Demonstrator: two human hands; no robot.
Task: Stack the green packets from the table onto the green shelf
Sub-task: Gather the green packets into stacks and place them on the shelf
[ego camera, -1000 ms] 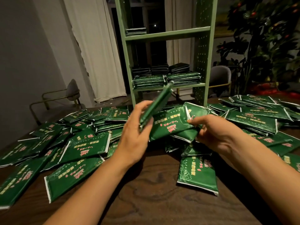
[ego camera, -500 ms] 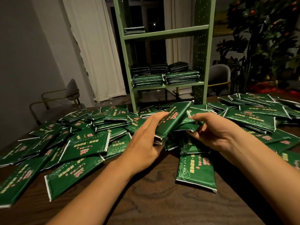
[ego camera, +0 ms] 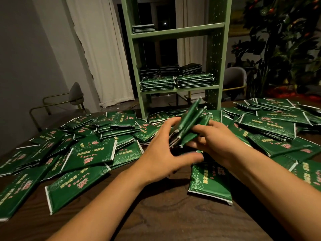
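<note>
Now several packets (ego camera: 188, 126), lifted since a moment ago, are gripped edge-up between left hand (ego camera: 162, 152) and right hand (ego camera: 219, 140), gathered for shelving.

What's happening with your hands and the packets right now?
Left hand and right hand both grip a small bunch of packets. Green shelf partly stacked. Nothing blocking.

2 bare forearms in view, no sleeves up to the frame edge. Left hand (ego camera: 160, 154) and right hand (ego camera: 219, 142) ungloved, no rings, watch or bands visible. Nails short, unpainted as far as visible.
</note>
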